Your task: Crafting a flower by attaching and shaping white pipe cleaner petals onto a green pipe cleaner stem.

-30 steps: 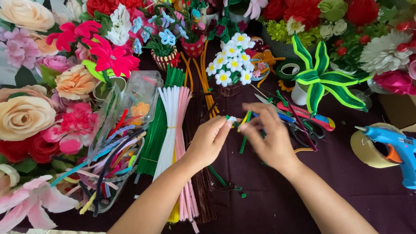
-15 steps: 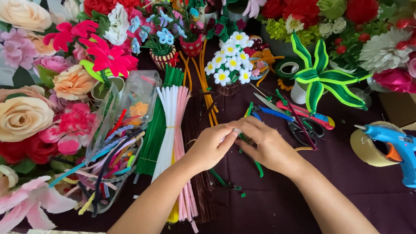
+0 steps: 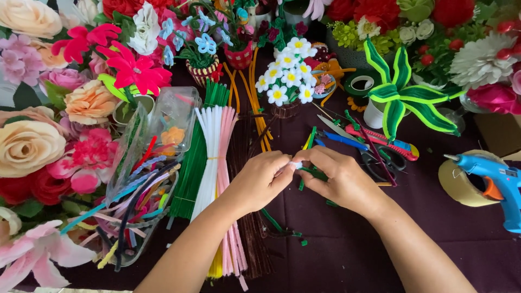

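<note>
The dark purple surface [image 3: 347, 255] carries pipe-cleaner bundles [image 3: 214, 163]; right of them lie scissors [image 3: 380, 157], then a tape roll [image 3: 461, 182].

Dark maroon tablecloth [image 3: 380, 255], bright even light

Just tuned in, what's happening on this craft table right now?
A person's left hand and right hand meet over the dark cloth-covered table, pinching a small white fuzzy piece on a green pipe-cleaner stem between the fingertips. Bundles of white and pink pipe cleaners lie to the left, a blue glue gun rests at the right, and handmade flowers ring the table.
</note>
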